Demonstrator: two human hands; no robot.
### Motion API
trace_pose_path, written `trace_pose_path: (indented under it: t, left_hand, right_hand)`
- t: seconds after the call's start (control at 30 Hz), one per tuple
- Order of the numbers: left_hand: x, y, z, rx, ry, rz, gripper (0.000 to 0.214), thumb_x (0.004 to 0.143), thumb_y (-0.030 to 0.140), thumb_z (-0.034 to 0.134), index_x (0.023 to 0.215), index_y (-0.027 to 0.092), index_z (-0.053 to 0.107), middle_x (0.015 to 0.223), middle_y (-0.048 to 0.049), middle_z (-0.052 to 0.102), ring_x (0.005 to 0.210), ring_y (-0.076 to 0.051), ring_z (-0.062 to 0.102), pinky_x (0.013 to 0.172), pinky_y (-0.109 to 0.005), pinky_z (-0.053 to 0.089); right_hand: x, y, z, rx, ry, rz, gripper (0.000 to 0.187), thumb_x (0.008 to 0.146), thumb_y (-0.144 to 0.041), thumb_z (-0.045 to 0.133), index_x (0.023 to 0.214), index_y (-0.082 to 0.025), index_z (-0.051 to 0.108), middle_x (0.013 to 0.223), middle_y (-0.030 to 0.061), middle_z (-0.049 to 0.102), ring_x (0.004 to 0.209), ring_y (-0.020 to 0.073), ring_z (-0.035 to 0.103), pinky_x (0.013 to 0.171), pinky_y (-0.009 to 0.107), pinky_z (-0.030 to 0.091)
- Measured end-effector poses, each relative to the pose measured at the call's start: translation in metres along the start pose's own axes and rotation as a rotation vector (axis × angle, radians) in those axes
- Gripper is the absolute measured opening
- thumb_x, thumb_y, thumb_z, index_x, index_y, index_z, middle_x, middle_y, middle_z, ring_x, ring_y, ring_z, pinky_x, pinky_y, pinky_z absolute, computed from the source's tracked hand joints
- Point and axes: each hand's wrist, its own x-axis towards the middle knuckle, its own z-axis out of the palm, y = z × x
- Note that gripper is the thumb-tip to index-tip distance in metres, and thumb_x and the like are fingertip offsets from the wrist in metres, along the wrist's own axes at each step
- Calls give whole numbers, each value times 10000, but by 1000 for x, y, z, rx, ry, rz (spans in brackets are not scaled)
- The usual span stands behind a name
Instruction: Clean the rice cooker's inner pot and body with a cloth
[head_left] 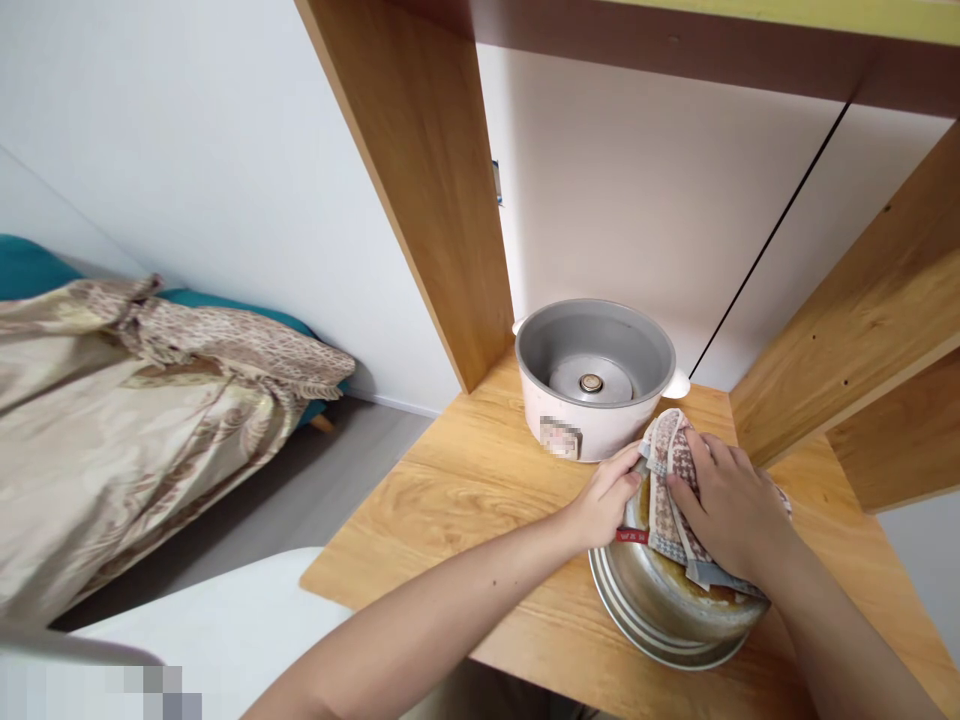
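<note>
A metal inner pot (pixel 660 605) is tilted over the wooden desk, its rim toward me and its brown-stained underside partly under a cloth. My left hand (pixel 611 497) is closed on the pot's left side, close to the cloth's edge, with some fingertips hidden. A checked cleaning cloth (pixel 671 490) with a red tag lies folded over the pot's base. My right hand (pixel 731 505) presses this cloth against the metal, fingers bent over it. Behind both hands stands a pale pink rice cooker body (pixel 592 420), lidless, its grey inside and round central heating plate showing.
The wooden desk (pixel 405 510) has upright boards (pixel 420 180) on both sides and a shelf above. A black cable (pixel 772 235) runs down the back panel. At left are a white chair (pixel 247 600) and a cloth-covered sofa (pixel 187 430).
</note>
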Motion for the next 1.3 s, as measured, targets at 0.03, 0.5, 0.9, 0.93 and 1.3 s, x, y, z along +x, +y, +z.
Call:
trace_pose_path:
  t: [0.03,0.5,0.9,0.93,1.3]
  left_hand:
    - [0,0,0,-4,2,-2,505,1043,327,441,1508,230,613,1607,-47,570,1502,-301,498,1302,-463,342]
    - [0,-1,-1,0,-7,24,515,1040,283,424,1522,209,592,1623,-73,550,1517,-295,486,1308,-477,332]
    - [3,7,2,4,8,29,456,1013,249,441,1394,190,685,1522,-69,643,1440,-309,551,1269,-485,377]
    - [3,7,2,5,6,28,458,1016,249,439,1400,189,680,1526,-69,639,1441,-309,550,1270,-484,376]
    - [1,5,0,54,11,83,539,1093,482,359,1472,209,628,1563,-105,606,1475,-317,531,1292,-507,365]
  right_hand:
    - [0,0,-1,-3,-4,7,633,1086,-480,356,1623,-146,360,1557,189,533,1354,388,522,1066,578,466]
    - [0,0,2,-28,24,16,612,1082,-487,371,1594,-153,407,1491,198,586,1297,394,568,1025,569,489]
    - [-6,7,17,-120,248,-313,609,1091,-452,320,1587,-123,450,1597,187,515,1407,392,467,1147,606,409]
    - [-7,6,17,-128,259,-327,611,1088,-449,331,1586,-115,453,1596,193,513,1420,394,455,1160,610,398]
    - [-23,-7,20,-137,303,-384,640,1058,-429,387,1620,-124,411,1679,195,415,1540,431,343,1235,693,294]
